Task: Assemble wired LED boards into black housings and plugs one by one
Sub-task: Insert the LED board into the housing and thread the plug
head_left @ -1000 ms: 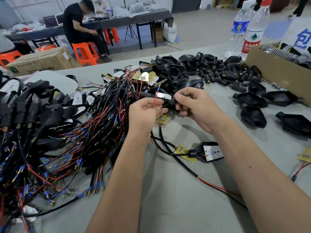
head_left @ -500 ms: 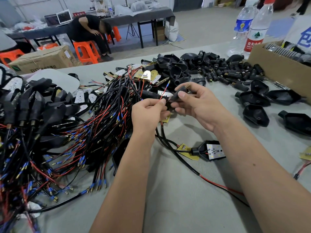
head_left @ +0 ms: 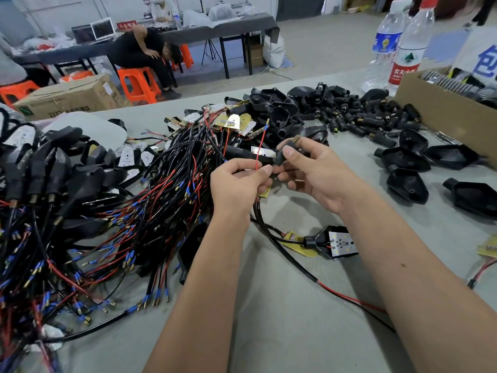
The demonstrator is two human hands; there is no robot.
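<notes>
My left hand (head_left: 236,184) pinches a thin red wire (head_left: 258,154) between thumb and forefinger; wire runs up to a blue-sleeved tip. My right hand (head_left: 314,173) grips a small black plug (head_left: 282,154), thumb on top, fingers curled under, brass end poking out above. Hands nearly touching, held just over the table (head_left: 269,332). Black cables (head_left: 262,222) drop from below my hands to a finished black housing with a white LED board (head_left: 341,243) near my right forearm. Left: big tangle of wires (head_left: 107,211) with blue ends. Behind the hands: pile of plugs (head_left: 357,114), and empty housings (head_left: 406,184) to the right. Cardboard box (head_left: 441,109) and two water bottles (head_left: 398,47) at far right.
</notes>
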